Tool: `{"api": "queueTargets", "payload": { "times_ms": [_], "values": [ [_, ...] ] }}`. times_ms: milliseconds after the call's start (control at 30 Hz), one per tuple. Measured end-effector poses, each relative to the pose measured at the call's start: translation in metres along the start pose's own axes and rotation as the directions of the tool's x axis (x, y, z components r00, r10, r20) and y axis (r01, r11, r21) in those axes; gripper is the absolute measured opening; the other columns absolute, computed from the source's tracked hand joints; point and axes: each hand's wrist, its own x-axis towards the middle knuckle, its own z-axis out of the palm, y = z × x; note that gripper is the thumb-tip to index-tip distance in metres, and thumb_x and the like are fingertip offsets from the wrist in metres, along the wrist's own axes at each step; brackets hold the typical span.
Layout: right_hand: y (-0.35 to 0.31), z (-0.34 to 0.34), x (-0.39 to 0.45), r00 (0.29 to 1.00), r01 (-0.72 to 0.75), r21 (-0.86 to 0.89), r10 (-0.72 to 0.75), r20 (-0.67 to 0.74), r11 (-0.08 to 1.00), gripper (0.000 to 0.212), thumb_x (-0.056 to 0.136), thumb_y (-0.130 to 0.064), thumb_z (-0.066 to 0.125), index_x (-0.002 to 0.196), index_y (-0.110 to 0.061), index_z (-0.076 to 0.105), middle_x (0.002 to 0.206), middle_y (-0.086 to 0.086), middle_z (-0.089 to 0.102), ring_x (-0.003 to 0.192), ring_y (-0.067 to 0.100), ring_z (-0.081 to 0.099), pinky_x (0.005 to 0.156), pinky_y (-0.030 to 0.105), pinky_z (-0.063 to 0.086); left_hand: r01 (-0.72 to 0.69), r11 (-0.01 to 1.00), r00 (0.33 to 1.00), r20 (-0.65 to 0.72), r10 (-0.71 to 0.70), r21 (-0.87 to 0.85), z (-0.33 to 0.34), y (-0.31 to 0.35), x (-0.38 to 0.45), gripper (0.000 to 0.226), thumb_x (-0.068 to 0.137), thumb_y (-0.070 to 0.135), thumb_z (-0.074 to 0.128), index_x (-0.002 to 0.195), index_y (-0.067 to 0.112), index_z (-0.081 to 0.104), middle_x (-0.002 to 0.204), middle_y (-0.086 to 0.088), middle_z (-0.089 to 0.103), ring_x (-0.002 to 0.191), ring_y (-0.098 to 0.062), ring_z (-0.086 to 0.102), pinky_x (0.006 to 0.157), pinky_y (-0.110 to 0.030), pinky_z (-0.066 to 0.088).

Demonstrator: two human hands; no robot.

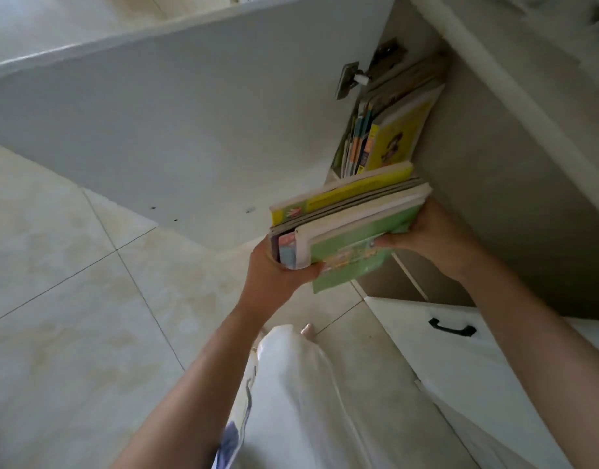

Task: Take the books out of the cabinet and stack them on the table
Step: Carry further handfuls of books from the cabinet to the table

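I hold a bundle of several books (345,225) just outside the open cabinet (494,184), a green-covered one nearest me and a yellow one on the far side. My left hand (274,272) grips the bundle's near end from below, thumb on the green cover. My right hand (430,238) grips its far end at the cabinet mouth. More books (389,137) lean upright inside the cabinet, a yellow cover facing out. No table is in view.
The cabinet's white door (190,130) stands swung open on the left, its hinge (350,79) by the books. A white drawer front with a black handle (452,328) is at lower right. Beige floor tiles (71,299) spread to the left. My white-clad legs are below.
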Motion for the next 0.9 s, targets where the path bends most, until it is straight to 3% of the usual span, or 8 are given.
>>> {"api": "queueTargets", "payload": {
  "times_ms": [67, 133, 233, 333, 500, 700, 900],
  "values": [
    [-0.018, 0.013, -0.018, 0.997, 0.012, 0.001, -0.012, 0.082, 1.000, 0.079, 0.060, 0.009, 0.081, 0.130, -0.007, 0.047, 0.122, 0.006, 0.063, 0.109, 0.007, 0.061, 0.086, 0.024, 0.053, 0.068, 0.998, 0.997, -0.039, -0.068, -0.013, -0.019, 0.012, -0.026, 0.056, 0.057, 0.024, 0.088, 0.108, 0.027, 0.065, 0.103, 0.008, 0.074, 0.092, -0.020, 0.072, 0.075, -0.039, 0.061],
    [-0.034, 0.031, -0.034, 0.988, 0.029, 0.018, -0.032, 0.154, 0.999, 0.078, 0.059, 0.008, 0.081, 0.128, -0.005, 0.048, 0.122, 0.008, 0.064, 0.112, 0.015, 0.061, 0.090, 0.033, 0.053, 0.147, 0.987, 0.984, -0.092, -0.152, -0.058, -0.039, 0.019, -0.055, 0.054, 0.058, 0.011, 0.090, 0.106, 0.022, 0.068, 0.101, 0.012, 0.076, 0.094, -0.015, 0.073, 0.080, -0.043, 0.061],
    [-0.052, 0.063, -0.060, 0.977, 0.043, 0.039, -0.050, 0.207, 0.998, 0.075, 0.054, -0.002, 0.083, 0.122, -0.010, 0.052, 0.111, -0.002, 0.069, 0.103, 0.011, 0.066, 0.080, 0.027, 0.057, 0.218, 0.963, 0.952, -0.181, -0.245, -0.158, -0.064, 0.028, -0.097, 0.057, 0.055, 0.013, 0.089, 0.108, 0.017, 0.068, 0.101, 0.007, 0.076, 0.092, -0.016, 0.073, 0.077, -0.041, 0.061],
    [-0.069, 0.097, -0.085, 0.967, 0.075, 0.061, -0.088, 0.241, 0.995, 0.071, 0.052, -0.013, 0.084, 0.116, -0.021, 0.053, 0.109, -0.005, 0.069, 0.102, 0.012, 0.067, 0.075, 0.026, 0.057, 0.200, 0.949, 0.929, -0.260, -0.262, -0.242, -0.087, 0.037, -0.140, 0.057, 0.057, 0.012, 0.087, 0.110, 0.019, 0.068, 0.104, 0.004, 0.076, 0.093, -0.019, 0.073, 0.074, -0.037, 0.061],
    [-0.090, 0.163, -0.125, 0.925, 0.062, 0.023, -0.066, 0.375, 0.998, 0.073, 0.052, -0.014, 0.083, 0.117, -0.024, 0.052, 0.113, -0.002, 0.068, 0.106, 0.018, 0.065, 0.086, 0.047, 0.055, 0.201, 0.907, 0.860, -0.378, -0.344, -0.370, -0.126, 0.039, -0.220, 0.062, 0.056, 0.014, 0.086, 0.113, 0.022, 0.066, 0.108, 0.001, 0.075, 0.097, -0.023, 0.072, 0.077, -0.048, 0.061],
    [-0.101, 0.259, -0.192, 0.857, 0.107, -0.055, -0.065, 0.511, 0.993, 0.056, 0.066, -0.004, 0.079, 0.107, -0.028, 0.050, 0.106, -0.003, 0.069, 0.096, 0.015, 0.069, 0.080, 0.047, 0.058, 0.161, 0.891, 0.743, -0.542, -0.393, -0.426, -0.175, 0.024, -0.332, 0.059, 0.060, 0.007, 0.087, 0.113, 0.023, 0.066, 0.104, 0.004, 0.075, 0.095, -0.024, 0.072, 0.072, -0.043, 0.062],
    [-0.111, 0.370, -0.274, 0.753, 0.187, -0.068, -0.098, 0.651, 0.980, 0.057, 0.070, 0.001, 0.076, 0.107, -0.029, 0.045, 0.109, 0.004, 0.066, 0.093, 0.019, 0.070, 0.071, 0.043, 0.060, 0.013, 0.898, 0.579, -0.728, -0.366, -0.441, -0.221, 0.008, -0.456, 0.058, 0.067, 0.005, 0.084, 0.115, 0.026, 0.059, 0.106, 0.005, 0.074, 0.092, -0.021, 0.073, 0.070, -0.044, 0.062]
  ]
}}
